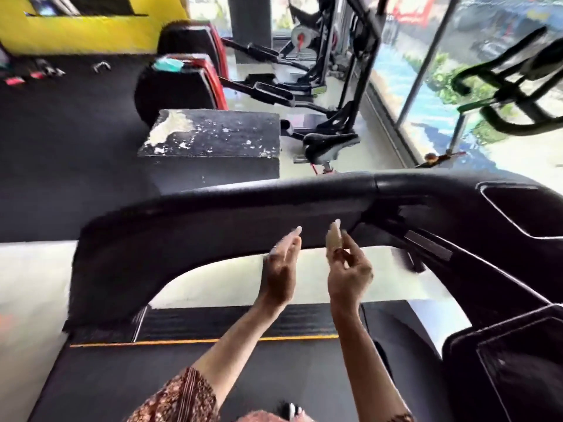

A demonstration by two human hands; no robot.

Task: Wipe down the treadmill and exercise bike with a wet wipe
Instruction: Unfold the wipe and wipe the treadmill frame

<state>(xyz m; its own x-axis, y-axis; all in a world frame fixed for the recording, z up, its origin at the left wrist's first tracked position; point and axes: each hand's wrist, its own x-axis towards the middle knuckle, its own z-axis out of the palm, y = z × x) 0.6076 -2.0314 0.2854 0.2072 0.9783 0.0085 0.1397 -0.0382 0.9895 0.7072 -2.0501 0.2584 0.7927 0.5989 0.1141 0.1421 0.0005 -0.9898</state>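
**Wipe pinched upright, rail just ahead**

Wipe [332, 239] sits in the right hand [350, 275], nipped between thumb and fingertips, in front of the rail [213, 205] of the treadmill [182, 376] and seemingly not yet touching it. It shows as a small pale folded wad (too blurred to count the folds). I judge it light, soft and damp. It should flop once opened and mould to the rounded rail, but it may slip from a loose pinch or tear on a hard edge. It would be better spread flat under the fingers, palm behind it, than held by one end as now.

Its long axis stands roughly upright, and the free end points up and away from the person, toward the rail. The left hand [278, 269] is raised just beside it, fingers straight, holding nothing and apart from the wipe. The rail runs left to right across the view, so strokes along that line suit it. The bike [330, 144] stands beyond the rail, well apart.
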